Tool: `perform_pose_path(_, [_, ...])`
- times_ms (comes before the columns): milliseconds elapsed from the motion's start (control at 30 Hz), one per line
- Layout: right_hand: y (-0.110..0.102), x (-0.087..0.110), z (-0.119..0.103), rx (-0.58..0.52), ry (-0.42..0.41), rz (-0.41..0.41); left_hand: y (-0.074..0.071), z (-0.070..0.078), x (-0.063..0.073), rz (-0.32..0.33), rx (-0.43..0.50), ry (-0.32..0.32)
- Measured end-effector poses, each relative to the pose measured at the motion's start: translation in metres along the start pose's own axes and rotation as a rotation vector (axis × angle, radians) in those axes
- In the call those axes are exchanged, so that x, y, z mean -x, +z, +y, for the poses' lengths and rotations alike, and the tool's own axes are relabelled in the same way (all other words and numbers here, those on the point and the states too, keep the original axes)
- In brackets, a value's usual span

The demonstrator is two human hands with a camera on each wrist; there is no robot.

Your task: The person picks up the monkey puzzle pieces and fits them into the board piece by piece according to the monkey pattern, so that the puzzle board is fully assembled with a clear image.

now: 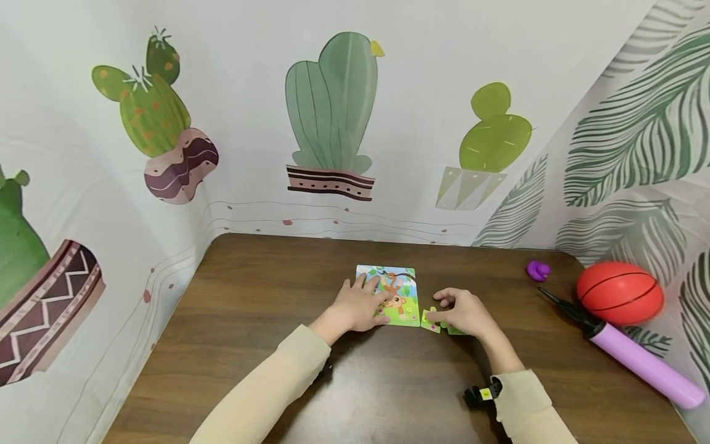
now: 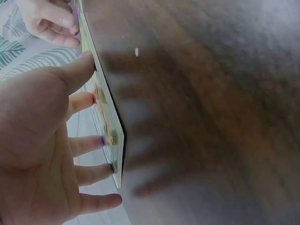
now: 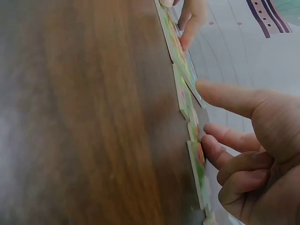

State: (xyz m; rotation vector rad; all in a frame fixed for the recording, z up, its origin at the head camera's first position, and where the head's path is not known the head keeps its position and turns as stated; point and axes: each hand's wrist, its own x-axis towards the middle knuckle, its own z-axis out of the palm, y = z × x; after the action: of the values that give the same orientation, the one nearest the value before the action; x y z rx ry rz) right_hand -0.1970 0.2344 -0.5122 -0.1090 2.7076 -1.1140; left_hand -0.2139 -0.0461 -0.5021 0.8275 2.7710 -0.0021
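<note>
A square jigsaw puzzle (image 1: 409, 311) with a monkey picture lies flat on the brown table. My left hand (image 1: 360, 306) rests on its left part, fingers straight and spread; the left wrist view shows the fingertips along the puzzle's edge (image 2: 118, 154). Just right of the puzzle sits a loose green puzzle piece (image 1: 429, 327), with the thumb of my right hand (image 1: 466, 313) over it. The right fingers are loosely bent. Another green piece (image 1: 457, 332) lies partly hidden under that hand. The right wrist view shows loose pieces (image 3: 194, 171) in a row beside the fingertips.
At the right of the table are a purple rubber duck (image 1: 538, 271), a red ball (image 1: 620, 293) and a lilac hand pump (image 1: 646, 364) with a black nozzle. A cactus-print cloth (image 1: 410, 123) hangs behind the table's back edge.
</note>
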Motion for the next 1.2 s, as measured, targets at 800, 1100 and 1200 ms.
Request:
perform_pose_path(800, [-0.0019, 0.0057, 0.0034, 0.177, -0.128, -0.051, -0.0003, -0.0028, 0.0003, -0.032, 0.053, -0.017])
perform_pose_path(1100, [-0.0035, 0.0078, 0.0065, 0.076, -0.176, -0.057, -0.001, -0.0024, -0.0004, -0.028, 0.031, -0.017])
perform_pose_path(1200, [-0.0038, 0.0084, 0.0073, 0.068, -0.183, -0.054, 0.0008, -0.0032, -0.0012, -0.019, 0.026, -0.012])
